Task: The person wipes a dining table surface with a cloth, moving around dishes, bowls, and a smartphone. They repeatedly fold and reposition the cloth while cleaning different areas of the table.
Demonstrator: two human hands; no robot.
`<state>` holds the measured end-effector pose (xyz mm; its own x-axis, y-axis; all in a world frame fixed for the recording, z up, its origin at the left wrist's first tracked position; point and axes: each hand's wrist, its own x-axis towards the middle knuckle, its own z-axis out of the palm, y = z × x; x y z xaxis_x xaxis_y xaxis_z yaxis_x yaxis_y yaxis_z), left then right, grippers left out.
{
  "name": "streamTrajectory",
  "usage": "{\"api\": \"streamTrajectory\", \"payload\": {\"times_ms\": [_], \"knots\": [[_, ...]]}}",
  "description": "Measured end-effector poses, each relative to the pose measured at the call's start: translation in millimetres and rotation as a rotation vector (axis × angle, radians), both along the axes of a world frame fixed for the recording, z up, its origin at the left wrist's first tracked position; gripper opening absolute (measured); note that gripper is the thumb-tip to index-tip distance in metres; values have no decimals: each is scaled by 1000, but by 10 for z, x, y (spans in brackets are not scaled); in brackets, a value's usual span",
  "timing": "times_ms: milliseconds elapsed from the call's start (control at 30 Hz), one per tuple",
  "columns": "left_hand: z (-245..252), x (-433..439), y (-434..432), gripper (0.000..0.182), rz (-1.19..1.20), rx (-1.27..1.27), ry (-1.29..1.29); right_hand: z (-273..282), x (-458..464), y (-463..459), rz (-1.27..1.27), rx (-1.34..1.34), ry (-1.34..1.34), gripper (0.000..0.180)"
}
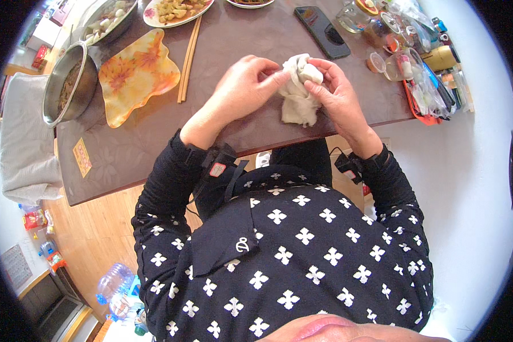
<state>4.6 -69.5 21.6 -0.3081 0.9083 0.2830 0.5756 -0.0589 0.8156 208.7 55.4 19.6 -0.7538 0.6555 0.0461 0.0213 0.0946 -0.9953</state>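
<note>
Over the brown table (pixel 222 124), near its front edge, a crumpled off-white cloth (pixel 301 104) is between my hands. My right hand (pixel 337 92) grips it at the right, thumb and fingers around a bunched white part near the top. My left hand (pixel 250 83) is at the cloth's left side, thumb tip against it and fingers curled; whether it grips the cloth is unclear. A pair of wooden chopsticks (pixel 189 62) lies left of my left hand, beside an orange and yellow wavy-edged plate (pixel 139 77). A black smartphone (pixel 322 32) lies beyond my right hand.
At the left stand a steel bowl with food (pixel 89 72) and a larger dish of white pieces (pixel 107 21). A plate of food (pixel 179 10) is at the back. Jars, a small lidded cup (pixel 375 63) and an orange-rimmed basket (pixel 419 113) crowd the right. A yellow card (pixel 82 158) lies front left.
</note>
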Motion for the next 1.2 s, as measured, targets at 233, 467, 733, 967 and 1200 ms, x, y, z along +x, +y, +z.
{"api": "streamTrajectory", "payload": {"times_ms": [233,467,733,967,1200], "knots": [[-7,29,-22,30,-62,-96,-638,66,-128,-69,-46,-60,89,33],[-135,-120,11,31,128,-135,-501,204,-131,205,-166,121,33,21],[-151,-161,19,35,251,-188,-248,199,-173,440,-46,582,-224,33],[-133,-183,16,37,278,-196,-179,119,-249,607,119,674,-295,34],[-67,-146,7,35,295,-149,-199,289,-104,762,198,131,-294,18]]}}
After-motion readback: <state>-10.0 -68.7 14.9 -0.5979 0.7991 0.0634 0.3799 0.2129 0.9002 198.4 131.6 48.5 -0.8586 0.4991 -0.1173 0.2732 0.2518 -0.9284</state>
